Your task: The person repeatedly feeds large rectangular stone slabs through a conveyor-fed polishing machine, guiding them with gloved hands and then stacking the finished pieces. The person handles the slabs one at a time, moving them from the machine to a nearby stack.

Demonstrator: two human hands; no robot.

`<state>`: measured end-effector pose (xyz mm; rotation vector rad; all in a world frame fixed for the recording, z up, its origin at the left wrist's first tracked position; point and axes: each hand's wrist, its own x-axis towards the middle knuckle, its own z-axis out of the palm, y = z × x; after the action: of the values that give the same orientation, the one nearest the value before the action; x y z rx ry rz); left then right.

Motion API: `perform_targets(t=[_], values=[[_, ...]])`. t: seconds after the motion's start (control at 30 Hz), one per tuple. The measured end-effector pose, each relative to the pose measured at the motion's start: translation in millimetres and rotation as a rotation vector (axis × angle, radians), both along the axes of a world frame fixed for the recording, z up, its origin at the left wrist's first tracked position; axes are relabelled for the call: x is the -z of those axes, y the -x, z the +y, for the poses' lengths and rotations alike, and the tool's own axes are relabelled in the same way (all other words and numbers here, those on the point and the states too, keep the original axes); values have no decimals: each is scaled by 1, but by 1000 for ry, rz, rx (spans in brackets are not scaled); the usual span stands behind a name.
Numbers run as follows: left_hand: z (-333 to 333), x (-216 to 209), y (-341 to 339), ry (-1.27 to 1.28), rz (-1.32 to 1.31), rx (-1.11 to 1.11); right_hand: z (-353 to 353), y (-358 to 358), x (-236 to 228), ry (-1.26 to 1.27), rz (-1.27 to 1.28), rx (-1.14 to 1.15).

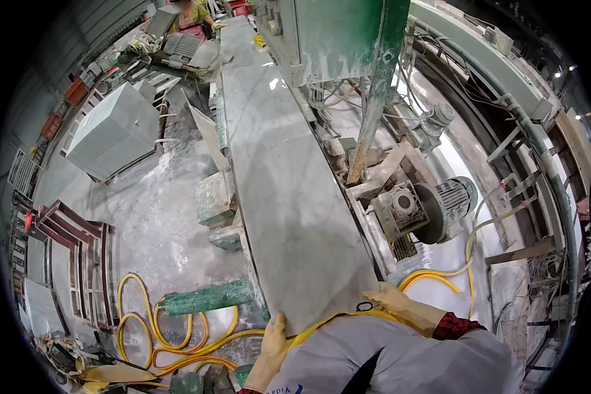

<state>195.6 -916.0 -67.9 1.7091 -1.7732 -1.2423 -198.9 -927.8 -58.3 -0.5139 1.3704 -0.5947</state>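
Note:
A long grey stone slab (pixel 295 197) lies flat on the machine bed and runs away from me, wet and shiny at its far part. At its near left corner is my left hand (pixel 272 348), in a cream rubber glove, closed on the edge with the thumb up. My right hand (pixel 400 305), gloved alike, grips the near right corner. The undersides of both grips are hidden. A small black ring (pixel 364 306) shows beside the right fingertips. Yellow edging (pixel 322 320) runs between the slab's near end and my grey apron (pixel 374 354).
Right of the slab stand a green machine housing (pixel 341 39) and a motor (pixel 450 203). A yellow hose (pixel 154 328) coils on the floor at left, near a green beam (pixel 210 299). Stacked pale slabs (pixel 115 131) and a brown rack (pixel 79 262) stand left. Another person (pixel 194 20) is at the far end.

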Motion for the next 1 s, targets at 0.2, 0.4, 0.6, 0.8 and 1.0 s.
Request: perform_targets(t=[0.2,0.4,0.6,0.8,1.0], values=[[-28,-50,29,-497,414,-360,-16,0,-34,89,205,-156],[-32,-60,44,-597,667,-607,-11,4,2,75,-7,66],[-29,-19,40,-492,766,-575,-20,12,14,60,123,-25],[-31,-1,18,-551,768,-508,-24,19,-17,407,996,-363],[16,24,-25,-574,892,-638,-35,-53,-83,1080,1072,-618]])
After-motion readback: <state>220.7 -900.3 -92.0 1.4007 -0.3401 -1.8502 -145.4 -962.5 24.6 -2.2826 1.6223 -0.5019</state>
